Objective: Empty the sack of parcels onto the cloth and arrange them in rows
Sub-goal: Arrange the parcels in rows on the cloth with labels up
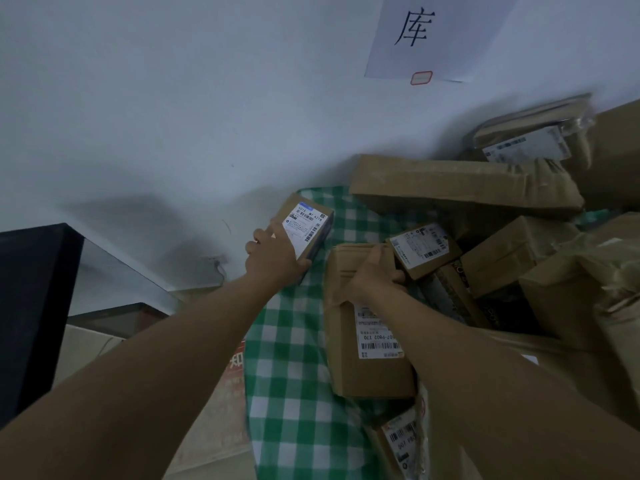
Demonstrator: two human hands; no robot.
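Parcels: a jumble of brown cartons lay on the green checked cloth, heaped toward the right and against the wall; the sack was not to be made out.
Small labelled box: it sat at the cloth's far left corner, close to the wall, label up.
Left hand: it gripped that box at its near end, fingers curled round the edge, index finger laid along the left side.
Long carton: it lay lengthwise on the cloth, just right of the small box, label up.
Right hand: it held the long carton's far end, fingers bent over the top, thumb hidden.
Handling: the cartons looked stiff, light and taped, with smooth faces that might slip; edges and corners seemed the best hold, one hand per small box.
Pile at right: several boxes leaned on each other and could slide once a neighbour was pulled.
Progress: judged early in the arranging, no row finished.
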